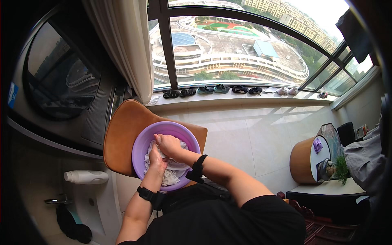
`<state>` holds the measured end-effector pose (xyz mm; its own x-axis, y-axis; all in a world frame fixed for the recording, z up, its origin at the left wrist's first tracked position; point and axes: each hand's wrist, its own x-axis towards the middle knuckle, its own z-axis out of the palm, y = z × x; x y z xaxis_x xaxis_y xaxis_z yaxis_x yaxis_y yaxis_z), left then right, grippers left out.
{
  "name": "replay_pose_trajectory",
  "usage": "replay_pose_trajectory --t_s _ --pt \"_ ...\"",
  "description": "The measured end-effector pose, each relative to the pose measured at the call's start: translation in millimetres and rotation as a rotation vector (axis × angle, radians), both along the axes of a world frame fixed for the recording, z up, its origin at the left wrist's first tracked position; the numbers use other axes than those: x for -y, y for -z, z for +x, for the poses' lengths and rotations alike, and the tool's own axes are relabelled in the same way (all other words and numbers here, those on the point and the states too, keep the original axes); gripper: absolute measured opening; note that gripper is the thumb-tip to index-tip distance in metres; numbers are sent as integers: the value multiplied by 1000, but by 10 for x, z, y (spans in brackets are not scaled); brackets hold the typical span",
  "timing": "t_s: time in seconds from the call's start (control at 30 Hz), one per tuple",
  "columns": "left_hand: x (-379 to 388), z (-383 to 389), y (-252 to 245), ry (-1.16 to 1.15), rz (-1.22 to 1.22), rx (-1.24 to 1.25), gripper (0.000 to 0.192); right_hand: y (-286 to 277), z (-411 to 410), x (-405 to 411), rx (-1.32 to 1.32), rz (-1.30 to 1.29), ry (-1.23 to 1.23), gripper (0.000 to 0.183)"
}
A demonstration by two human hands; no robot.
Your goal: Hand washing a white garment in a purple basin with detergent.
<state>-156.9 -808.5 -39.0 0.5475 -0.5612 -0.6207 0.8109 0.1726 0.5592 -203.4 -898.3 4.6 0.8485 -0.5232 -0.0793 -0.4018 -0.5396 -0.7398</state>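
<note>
A purple plastic basin [139, 165] rests on a tan chair [124, 136] in front of me. White wet-looking cloth [171, 177] lies bunched inside it. My right hand [170, 145] is curled into a fist over the basin, gripping a fold of the cloth. Close against it, my left hand [156, 157] holds the same cloth from the near left side, its palm partly turned up. The fingers overlap, so the exact grip on the fabric is partly hidden. Black straps circle both forearms.
A front-loading machine [61, 73] stands at left. Below it, a white bottle [86, 177] sits by a sink [92, 211] with a faucet [58, 200] and dark cloth [72, 225]. Several shoes [221, 88] line the windowsill. At right stands a round wooden side table [301, 160].
</note>
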Motion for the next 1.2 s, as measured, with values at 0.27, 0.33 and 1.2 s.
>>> replay_pose_trajectory --t_s 0.27,0.33,1.2 --pt "81 -26 -96 -59 65 8 40 72 27 42 10 -69 45 40" --pt "-135 207 390 -51 -156 -23 41 -100 57 -191 18 -116 -44 39" --pt "-175 65 -497 -55 -24 105 29 124 66 266 139 88 4 42"
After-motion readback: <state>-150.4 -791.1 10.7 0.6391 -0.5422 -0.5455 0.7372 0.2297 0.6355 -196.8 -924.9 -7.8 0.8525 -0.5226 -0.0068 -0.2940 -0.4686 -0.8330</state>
